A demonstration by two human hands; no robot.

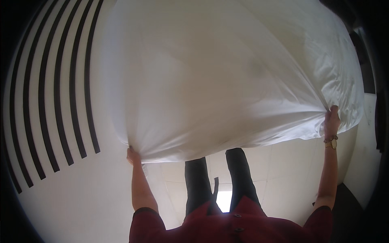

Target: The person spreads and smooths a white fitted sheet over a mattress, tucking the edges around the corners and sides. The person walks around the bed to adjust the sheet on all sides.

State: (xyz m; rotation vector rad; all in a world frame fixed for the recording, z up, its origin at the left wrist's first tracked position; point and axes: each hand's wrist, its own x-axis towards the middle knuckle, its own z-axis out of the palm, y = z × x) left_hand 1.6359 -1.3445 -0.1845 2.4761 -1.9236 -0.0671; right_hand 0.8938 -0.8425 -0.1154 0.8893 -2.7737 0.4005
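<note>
A large white bedsheet (210, 85) spreads out before me, its near edge lifted and stretched between my hands. My left hand (133, 155) is closed on the sheet near its left corner, with folds fanning out from the fingers. Farther right and a little farther away, my right hand (332, 118) grips a bunched part of the same cloth. Sharp creases run from that grip toward the far side and along the near edge. To the right of it the fabric hangs loose and wrinkled. Whatever lies beneath the sheet is hidden.
Several dark strips (73, 89) line the pale surface on the left. My dark-trousered legs (197, 182) stand below the sheet's near edge, on a pale tiled floor (283, 170). A bright patch (224, 201) shows between them. Dark furniture (368, 65) and a pale wall (362, 141) are at the right.
</note>
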